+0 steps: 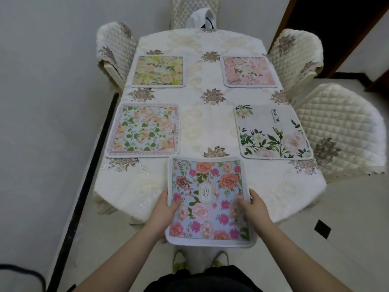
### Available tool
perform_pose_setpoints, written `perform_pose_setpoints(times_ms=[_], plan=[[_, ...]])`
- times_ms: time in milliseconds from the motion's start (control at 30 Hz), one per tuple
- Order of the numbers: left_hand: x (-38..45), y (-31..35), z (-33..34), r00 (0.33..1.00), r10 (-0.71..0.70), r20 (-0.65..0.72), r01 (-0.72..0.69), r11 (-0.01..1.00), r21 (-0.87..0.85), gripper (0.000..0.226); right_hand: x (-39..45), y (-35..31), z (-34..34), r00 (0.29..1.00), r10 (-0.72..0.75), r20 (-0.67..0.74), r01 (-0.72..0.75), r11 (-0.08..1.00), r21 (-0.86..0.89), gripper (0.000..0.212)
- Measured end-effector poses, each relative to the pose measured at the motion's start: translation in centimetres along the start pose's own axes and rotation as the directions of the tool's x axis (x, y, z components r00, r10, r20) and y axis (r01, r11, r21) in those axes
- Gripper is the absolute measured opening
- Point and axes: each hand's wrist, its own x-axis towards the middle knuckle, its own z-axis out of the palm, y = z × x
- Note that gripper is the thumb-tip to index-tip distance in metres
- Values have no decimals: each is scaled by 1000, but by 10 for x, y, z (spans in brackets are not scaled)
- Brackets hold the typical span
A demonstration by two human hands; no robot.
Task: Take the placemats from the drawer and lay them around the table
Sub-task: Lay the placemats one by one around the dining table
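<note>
Now both hands (168, 209) grip the blue placemat's (207, 202) side edges.

Fifth placemat (207, 199) held between left hand (166, 209) and right hand (253, 205), fingers (175, 204) pinching opposite side edges, far edge over near end of table (210, 123). Beyond fingertips: two placemats left, near one (143, 130) and far one (158, 71); two right, near one (273, 131) and far one (248, 71). Chairs (336, 131) beside and behind table.

Pale walls (52, 49), quilted chairs (294, 57) (cream), tiled floor (315, 239)
</note>
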Motion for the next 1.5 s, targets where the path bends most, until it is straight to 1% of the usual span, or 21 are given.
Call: perform_pose_setpoints(times_ms=[67,167,267,367,467,500,600,700,800,900,1000,1167,1300,1500], plan=[[2,0,-2,998,61,-25,-57,987,149,29,-4,-2,2,999,-20,-37,19,1000,-17,27],[6,4,-8,995,99,-3,-96,974,205,27,-12,-7,-2,995,-56,-89,54,998,-23,28],[10,19,-11,987,154,54,-162,965,206,31,-22,-18,-17,986,-80,-144,85,996,24,26],[10,48,-7,972,219,89,-232,957,174,35,-36,-29,-40,978,-69,-199,99,985,143,27],[7,81,5,947,262,184,-291,944,153,41,-58,-41,-63,966,-60,-253,120,966,230,32],[5,90,9,935,281,217,-317,936,152,45,-65,-44,-70,960,-67,-272,133,964,232,34],[-6,116,28,900,315,302,-366,922,128,53,-88,-47,-93,928,-92,-362,154,977,146,40],[-18,135,50,861,326,391,-398,910,118,55,-108,-42,-116,887,-86,-454,153,982,112,48],[-27,146,79,835,306,457,-408,902,142,55,-127,-33,-141,853,-70,-517,167,975,144,46],[-35,154,117,820,239,520,-385,902,193,62,-144,-21,-167,819,-66,-570,177,974,142,52],[-50,161,157,794,204,572,-412,873,260,65,-158,-2,-195,792,-36,-610,170,972,163,57],[-84,162,220,759,184,625,-428,865,264,70,-187,34,-246,764,2,-645,165,966,198,57],[-121,155,284,741,195,643,-435,869,237,61,-224,67,-297,734,24,-679,199,948,249,53],[-155,138,368,721,199,664,-423,885,195,47,-276,110,-359,691,53,-721,231,929,290,55]])
